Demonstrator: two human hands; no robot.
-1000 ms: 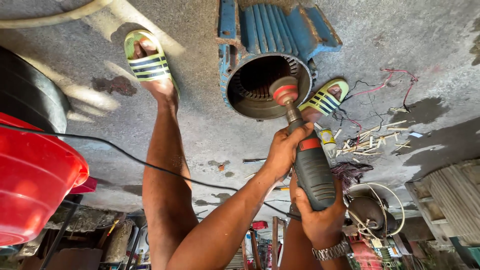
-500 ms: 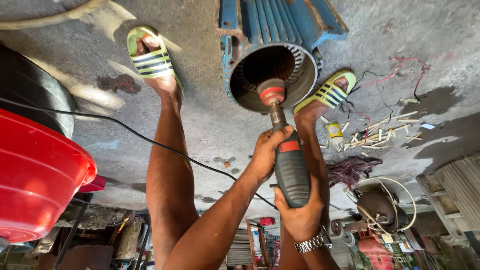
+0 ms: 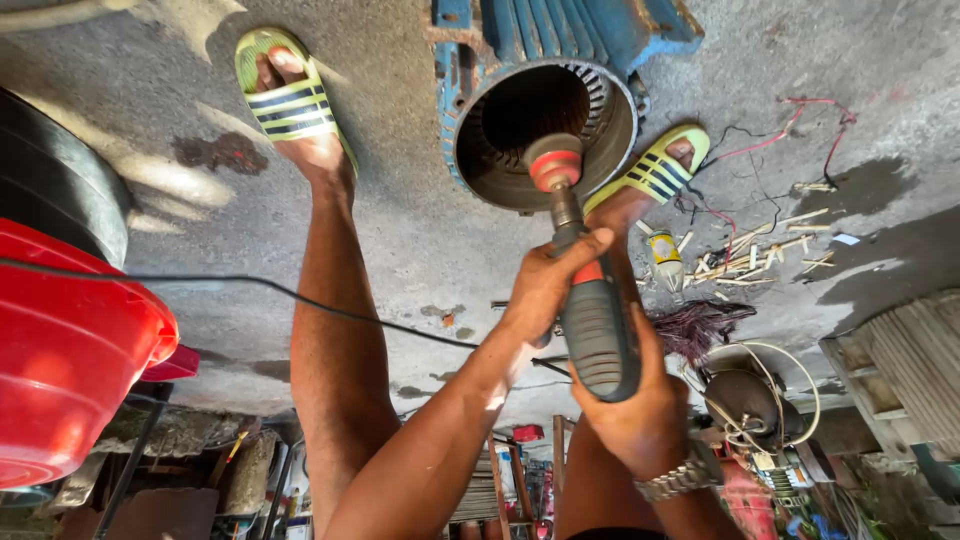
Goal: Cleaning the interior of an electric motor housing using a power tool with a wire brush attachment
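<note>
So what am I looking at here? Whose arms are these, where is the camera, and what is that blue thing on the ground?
The camera sits on a person's head and looks down, so the arms, legs and sandalled feet are their own. The left hand grips the front of a handheld power tool; the right hand, a watch on its wrist, holds its body. The tool's red tip points into the open end of a blue ribbed motor housing lying on the concrete floor. A red tub stands at one side, with loose wires and small scraps at the other.
</note>
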